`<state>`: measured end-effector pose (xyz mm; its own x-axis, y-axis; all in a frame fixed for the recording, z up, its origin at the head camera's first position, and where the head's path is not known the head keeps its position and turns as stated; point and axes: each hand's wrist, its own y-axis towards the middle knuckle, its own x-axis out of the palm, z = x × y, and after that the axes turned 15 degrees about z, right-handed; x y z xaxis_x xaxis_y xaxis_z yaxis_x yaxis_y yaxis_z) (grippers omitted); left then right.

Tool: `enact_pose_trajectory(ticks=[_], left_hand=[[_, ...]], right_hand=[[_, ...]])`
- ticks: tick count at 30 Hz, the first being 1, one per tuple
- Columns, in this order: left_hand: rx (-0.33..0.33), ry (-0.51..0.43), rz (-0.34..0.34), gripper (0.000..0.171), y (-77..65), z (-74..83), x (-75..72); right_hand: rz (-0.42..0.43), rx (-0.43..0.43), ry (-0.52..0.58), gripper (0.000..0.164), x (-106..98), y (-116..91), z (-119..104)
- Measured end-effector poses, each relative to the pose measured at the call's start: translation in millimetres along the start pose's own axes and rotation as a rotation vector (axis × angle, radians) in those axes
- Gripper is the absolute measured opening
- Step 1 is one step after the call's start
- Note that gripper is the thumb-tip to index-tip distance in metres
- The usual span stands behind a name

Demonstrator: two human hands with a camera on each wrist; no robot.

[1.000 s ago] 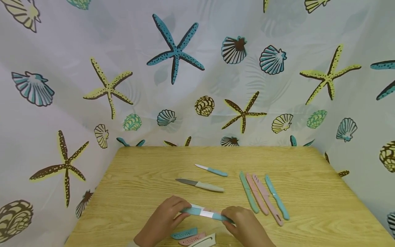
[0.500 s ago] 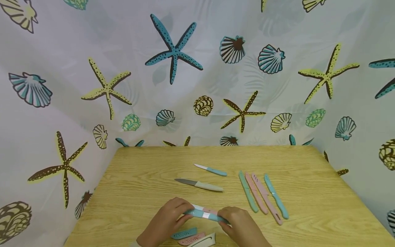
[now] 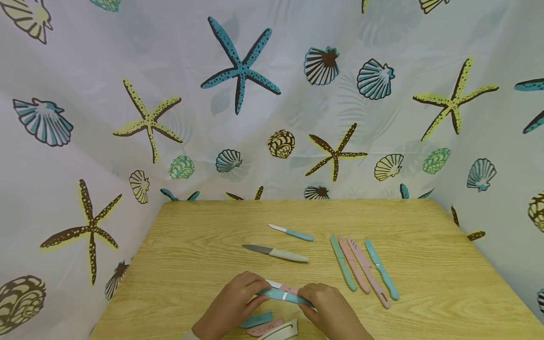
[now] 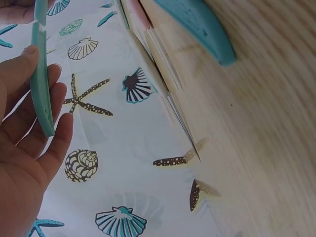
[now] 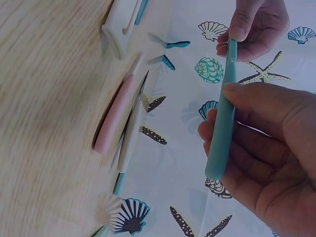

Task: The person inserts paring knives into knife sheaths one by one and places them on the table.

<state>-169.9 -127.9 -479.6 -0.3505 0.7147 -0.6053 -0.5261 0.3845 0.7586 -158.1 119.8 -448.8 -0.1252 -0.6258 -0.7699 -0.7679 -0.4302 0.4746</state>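
My left hand (image 3: 235, 302) pinches a blue knife sheath (image 4: 43, 94) between thumb and fingers. In my right hand (image 3: 331, 304) is the blue handle (image 5: 221, 133) of a knife, thumb on one side and fingers on the other. The blade is mostly inside the sheath; a thin white strip of it (image 3: 284, 296) shows between sheath and handle. Just behind the held knife, a pink-handled knife (image 3: 290, 288) with a white blade lies on the table, partly covered by my hands. Close to my left hand lie a blue sheath (image 3: 257, 320), a pink sheath (image 3: 265, 327) and a white sheath (image 3: 282, 330).
Farther back on the wooden table (image 3: 204, 226) are a cream-handled knife (image 3: 289, 255) with a grey blade and a small blue-handled knife (image 3: 299, 234). To the right, several sheathed knives lie side by side: green (image 3: 344, 264), pink (image 3: 354, 267) and blue (image 3: 382, 271) among them.
The white strip of blade between sheath and handle has narrowed as my right hand moved left toward my left hand. Both hands keep their hold; the knives on the table stay put.
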Motion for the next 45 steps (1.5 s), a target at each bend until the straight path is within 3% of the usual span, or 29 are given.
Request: enact_pose_trajectory(ticks=[12, 24, 29, 32, 38, 41, 45], left_hand=[[-0.007, -0.018, -0.022, 0.018, 2.1, 0.8, 1.8], [0.0, -0.028, -0.021, 0.019, 5.2, 1.8, -0.2], [-0.04, 0.046, 0.033, 0.049, 5.3, 0.2, -1.2], [-0.088, 0.115, 0.038, 0.063, 5.1, -2.7, -4.0], [-0.148, 0.176, -0.109, 0.032, 1.1, -5.7, -11.4], [-0.168, 0.17, -0.181, 0.027, -0.9, -5.0, -13.5], [-0.181, 0.163, -0.219, 0.025, -2.1, -5.3, -13.7]], right_hand=[[-0.024, 0.044, 0.018, 0.013, 2, 1, -3], [-0.006, 0.004, -0.015, 0.017, 10, -1, -2], [0.039, 0.022, -0.063, 0.019, 7, -2, 1], [0.085, 0.082, -0.102, 0.02, 0, -3, 9], [0.203, 0.303, -0.185, 0.018, -21, -10, 38], [0.234, 0.382, -0.215, 0.02, -36, -15, 57], [0.221, 0.504, -0.232, 0.025, -58, -21, 84]])
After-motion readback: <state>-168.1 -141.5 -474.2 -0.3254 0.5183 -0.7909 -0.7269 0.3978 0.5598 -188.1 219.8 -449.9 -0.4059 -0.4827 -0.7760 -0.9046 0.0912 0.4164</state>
